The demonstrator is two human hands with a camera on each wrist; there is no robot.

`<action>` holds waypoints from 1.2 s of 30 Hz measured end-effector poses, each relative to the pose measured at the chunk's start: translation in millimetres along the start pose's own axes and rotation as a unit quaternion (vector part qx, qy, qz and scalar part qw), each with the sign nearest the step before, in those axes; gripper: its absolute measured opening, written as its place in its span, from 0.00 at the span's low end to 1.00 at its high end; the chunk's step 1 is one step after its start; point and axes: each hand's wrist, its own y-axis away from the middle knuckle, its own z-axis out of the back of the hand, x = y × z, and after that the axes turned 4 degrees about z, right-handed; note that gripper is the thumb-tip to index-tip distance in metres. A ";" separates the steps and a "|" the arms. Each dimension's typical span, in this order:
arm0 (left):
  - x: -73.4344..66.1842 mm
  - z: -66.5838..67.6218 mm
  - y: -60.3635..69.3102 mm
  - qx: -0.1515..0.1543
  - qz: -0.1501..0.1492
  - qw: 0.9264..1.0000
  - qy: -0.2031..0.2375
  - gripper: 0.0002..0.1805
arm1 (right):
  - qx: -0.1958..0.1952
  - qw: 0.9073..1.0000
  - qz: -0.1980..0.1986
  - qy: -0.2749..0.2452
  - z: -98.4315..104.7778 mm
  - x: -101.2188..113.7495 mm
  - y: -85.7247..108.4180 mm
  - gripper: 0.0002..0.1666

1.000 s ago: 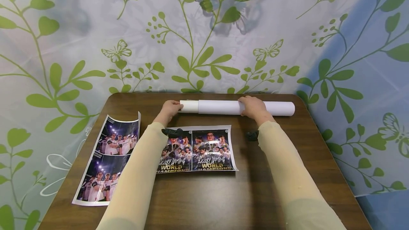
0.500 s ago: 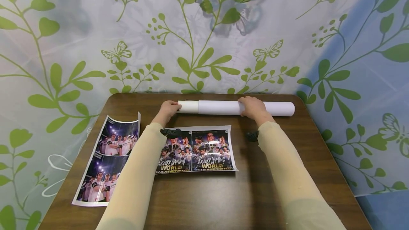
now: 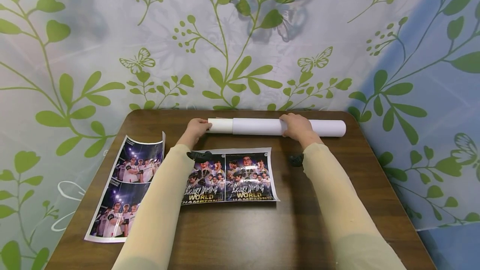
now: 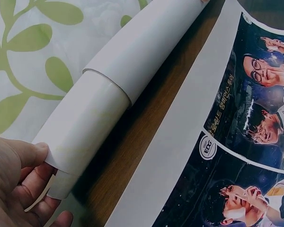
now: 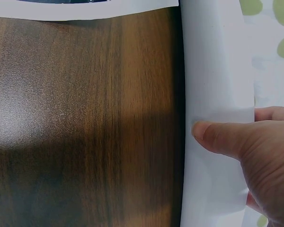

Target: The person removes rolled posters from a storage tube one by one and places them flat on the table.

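Note:
A long white paper tube (image 3: 258,126) lies along the back of the table in the head view. Out of its left end sticks a cream-white rolled paper (image 3: 220,126). My left hand (image 3: 196,130) pinches the outer end of that roll, thumb on top and fingers beneath, as the left wrist view shows; part of the roll's inner edge (image 4: 62,183) shows there. Farther right, my right hand (image 3: 298,128) grips the tube around its middle, with the thumb (image 5: 213,135) across its surface and most fingers hidden behind it.
Glossy posters lie on the brown table (image 3: 240,236): one with two crowd photos (image 3: 131,191) at the left, curled at its top corner, and a "World Champions" poster (image 3: 247,178) in the middle, partly under my left sleeve. A leaf-patterned cloth (image 3: 240,32) hangs behind the table.
My left hand has shifted slightly left, and a little more of the rolled paper shows outside the tube. My right hand and the tube stay in place.

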 end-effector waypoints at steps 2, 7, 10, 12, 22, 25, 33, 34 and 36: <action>-0.7 0.4 0.7 0.000 0.001 1.000 -0.001 0.22 | 0.000 1.000 0.001 -0.002 0.3 0.5 0.8 0.39; -1.7 1.7 3.0 0.001 -0.002 1.000 -0.001 0.22 | 0.000 1.000 0.003 -0.003 0.6 1.2 2.0 0.39; -1.4 3.5 3.6 0.002 -0.005 1.000 -0.004 0.22 | 0.000 1.000 0.001 -0.007 1.0 1.3 2.0 0.40; -1.0 5.0 3.8 0.003 -0.004 1.000 -0.004 0.22 | 0.001 1.000 -0.001 -0.010 1.0 1.3 1.9 0.40; -0.9 12.0 10.0 0.005 -0.006 1.000 -0.010 0.23 | -0.004 1.000 -0.001 -0.011 -0.9 -0.8 -0.1 0.40; -0.3 13.3 9.0 0.005 -0.003 1.000 -0.008 0.23 | -0.004 1.000 0.001 -0.010 -1.3 -1.9 0.0 0.40; 2.4 15.7 5.5 0.005 0.006 1.000 -0.005 0.24 | -0.006 1.000 0.004 -0.010 -0.7 0.2 -1.7 0.39; 2.5 16.1 5.3 0.005 0.007 1.000 -0.004 0.23 | -0.006 1.000 0.003 -0.011 -0.2 0.9 -1.4 0.39; 2.4 16.7 5.5 0.004 0.008 1.000 -0.002 0.23 | -0.006 1.000 0.001 -0.011 0.4 2.0 -0.8 0.39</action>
